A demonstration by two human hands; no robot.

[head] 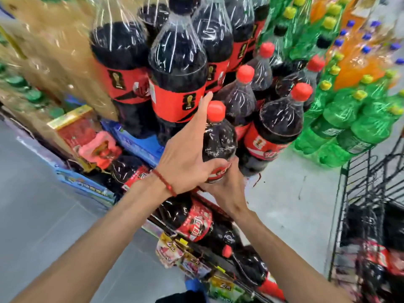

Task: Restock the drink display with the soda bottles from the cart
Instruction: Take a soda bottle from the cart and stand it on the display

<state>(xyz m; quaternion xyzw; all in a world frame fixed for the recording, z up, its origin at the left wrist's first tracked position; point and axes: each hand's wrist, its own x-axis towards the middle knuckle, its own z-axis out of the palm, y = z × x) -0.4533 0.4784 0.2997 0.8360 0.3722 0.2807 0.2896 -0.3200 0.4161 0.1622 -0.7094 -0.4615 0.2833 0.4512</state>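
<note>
Both hands hold one dark cola bottle (218, 138) with a red cap, upright at the front of the drink display. My left hand (188, 154), a red string on its wrist, wraps the bottle's left side, fingers reaching up by the neck. My right hand (227, 182) cups it from below at the red label. Behind it stand shrink-wrapped packs of large cola bottles (177, 68) and several loose red-capped cola bottles (277, 125). The black wire cart (360, 215) is at the right, with cola bottles (376, 259) inside.
Green soda packs (349, 119) and orange soda bottles (358, 53) stand to the right of the colas. More cola bottles (196, 221) lie on their sides below my hands. Boxed goods (83, 132) and snack packets (192, 259) line the lower left. Grey floor (295, 193) runs between display and cart.
</note>
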